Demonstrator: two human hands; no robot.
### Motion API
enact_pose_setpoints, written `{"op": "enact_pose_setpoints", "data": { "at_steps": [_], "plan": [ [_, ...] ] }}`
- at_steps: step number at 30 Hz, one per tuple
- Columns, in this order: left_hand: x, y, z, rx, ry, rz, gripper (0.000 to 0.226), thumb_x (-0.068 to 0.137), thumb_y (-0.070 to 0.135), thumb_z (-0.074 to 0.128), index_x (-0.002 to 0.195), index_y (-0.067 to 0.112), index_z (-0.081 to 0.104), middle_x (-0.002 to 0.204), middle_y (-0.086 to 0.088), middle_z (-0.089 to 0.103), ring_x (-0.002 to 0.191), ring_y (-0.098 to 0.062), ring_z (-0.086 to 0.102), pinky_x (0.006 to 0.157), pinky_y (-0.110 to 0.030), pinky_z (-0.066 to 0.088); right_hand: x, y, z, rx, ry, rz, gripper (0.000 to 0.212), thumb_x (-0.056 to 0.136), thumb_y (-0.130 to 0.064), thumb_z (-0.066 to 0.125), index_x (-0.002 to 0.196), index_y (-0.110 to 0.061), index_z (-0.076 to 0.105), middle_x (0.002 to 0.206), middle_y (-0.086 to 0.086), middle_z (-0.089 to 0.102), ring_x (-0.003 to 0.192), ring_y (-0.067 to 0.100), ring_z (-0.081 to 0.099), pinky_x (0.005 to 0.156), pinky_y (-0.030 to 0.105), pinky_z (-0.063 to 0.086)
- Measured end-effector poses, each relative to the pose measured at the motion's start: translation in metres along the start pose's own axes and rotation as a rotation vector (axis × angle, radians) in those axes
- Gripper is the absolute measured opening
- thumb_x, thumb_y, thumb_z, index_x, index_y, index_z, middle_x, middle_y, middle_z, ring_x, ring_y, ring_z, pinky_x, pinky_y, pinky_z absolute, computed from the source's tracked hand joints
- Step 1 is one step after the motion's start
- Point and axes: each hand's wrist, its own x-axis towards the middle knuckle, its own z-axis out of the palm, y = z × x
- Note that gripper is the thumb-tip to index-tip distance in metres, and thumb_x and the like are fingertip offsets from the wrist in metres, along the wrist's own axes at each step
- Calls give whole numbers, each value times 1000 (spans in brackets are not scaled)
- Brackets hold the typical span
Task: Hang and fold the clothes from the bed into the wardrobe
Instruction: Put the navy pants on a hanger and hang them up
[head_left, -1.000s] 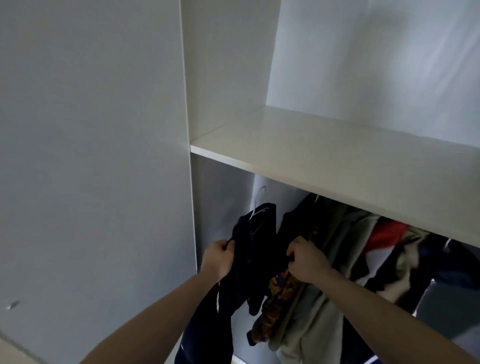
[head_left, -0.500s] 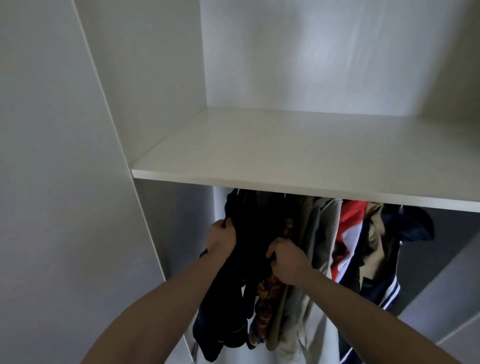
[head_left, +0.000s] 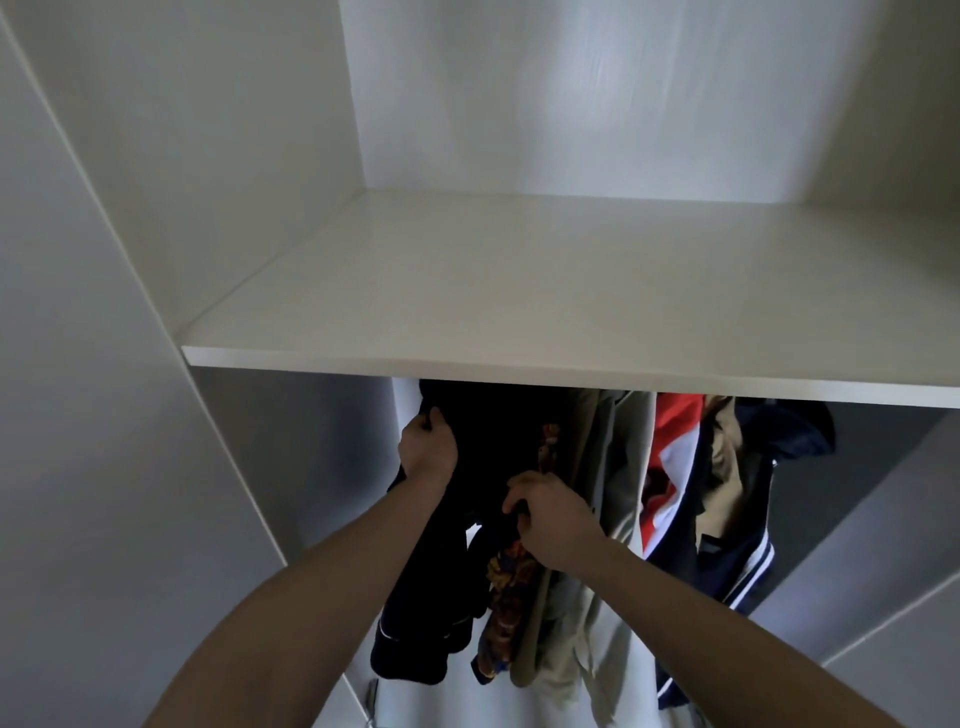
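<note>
Nearest the camera, two bare forearms rise from the bottom edge at about 7 and 5 o'clock and converge on the hanging space of the wardrobe (head_left: 156, 218). The right hand (head_left: 550, 519) sits just below the middle of the view, its fingers curled tight around a fold of the dark garment (head_left: 441, 571), thumb pressed on top. The left hand (head_left: 428, 449) is a little higher, toward 10 o'clock from the right one, clenched on the garment's upper left edge close under the shelf. Between the two hands the dark cloth is bunched — its lower part hangs down toward 6 o'clock, with a thin pale line near the hem.

Just beside it at 3 o'clock, touching the right hand, hangs a patterned piece in orange and blue (head_left: 506, 597). Next to that hang beige clothes (head_left: 597, 467), then a red and white top (head_left: 675, 452), and farther toward 3 o'clock a navy jacket with white stripes (head_left: 737, 561). Whether the dark garment is on a hanger or on a rail cannot be told — the shelf hides the tops of all the clothes.

Above them, the white shelf (head_left: 519, 291) spans the view from 9 to 3 o'clock. Behind it, at 12 o'clock, stands the pale back wall (head_left: 623, 93) of the upper compartment.
</note>
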Motion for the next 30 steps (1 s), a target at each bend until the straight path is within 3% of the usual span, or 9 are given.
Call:
{"op": "enact_pose_setpoints", "data": {
  "at_steps": [3, 5, 14, 16, 19, 23, 25, 27, 30],
  "plan": [
    [11, 2, 0, 79, -104, -10, 43, 105, 36, 42, 95, 4, 69, 93, -21, 70, 93, -36, 67, 79, -37, 52, -1, -3, -4, 7, -6, -2, 32, 95, -2, 51, 114, -18, 71, 146, -4, 52, 129, 19, 49, 101, 25, 44],
    [11, -2, 0, 123, -126, 4, 41, 105, 38, 41, 82, 12, 63, 87, -16, 69, 87, -32, 67, 72, -33, 48, -3, -3, -5, 5, -9, -3, 31, 95, -2, 51, 113, -19, 71, 147, -5, 52, 130, 18, 48, 101, 25, 44],
    [-30, -12, -10, 374, -197, 120, 37, 105, 48, 38, 89, 21, 58, 82, 4, 63, 79, -17, 63, 67, -32, 47, -32, -4, -23, 143, 0, -49, 28, 96, -3, 53, 115, -15, 70, 153, -6, 47, 133, 15, 52, 111, 20, 39],
    [-41, -16, -19, 399, -194, 170, 36, 105, 46, 38, 96, 20, 61, 84, 10, 63, 84, -18, 65, 71, -33, 49, -42, -3, -30, 193, 8, -63, 27, 96, -2, 54, 114, -14, 71, 149, -5, 50, 132, 14, 52, 111, 18, 39],
    [-60, -17, -31, 390, -192, 212, 30, 106, 39, 42, 113, 23, 66, 90, 19, 60, 91, -16, 64, 77, -30, 45, -59, 2, -37, 256, 5, -63, 24, 96, -2, 55, 110, -13, 70, 140, -6, 53, 127, 12, 54, 100, 0, 32],
    [-96, -18, -43, 312, -197, 211, 22, 99, 21, 58, 117, 18, 70, 101, 13, 67, 102, -15, 66, 83, -19, 49, -87, 13, -41, 350, 13, -13, 25, 94, -2, 57, 108, -18, 71, 129, -14, 48, 121, 5, 53, 95, -4, 28],
    [-121, -18, -46, 321, -197, 251, 22, 94, 16, 64, 115, 21, 70, 112, 7, 63, 102, -9, 63, 90, -17, 48, -103, 18, -42, 380, 27, 16, 27, 91, -1, 59, 109, -18, 71, 129, -10, 50, 119, 5, 53, 96, -3, 29],
    [-146, -15, -47, 319, -222, 309, 22, 89, 13, 69, 103, 31, 69, 109, 11, 58, 94, 4, 59, 81, -2, 41, -121, 23, -43, 419, 74, 54, 28, 88, 1, 61, 108, -16, 71, 125, -5, 55, 115, 8, 57, 95, 3, 36],
    [-176, -7, -43, 307, -338, 395, 29, 88, 11, 72, 90, 39, 66, 106, 14, 57, 93, 9, 59, 77, -2, 42, -156, 30, -44, 505, 155, 184, 27, 88, 0, 64, 109, -15, 70, 123, -6, 59, 115, 6, 57, 101, 22, 48]
  ]
}}
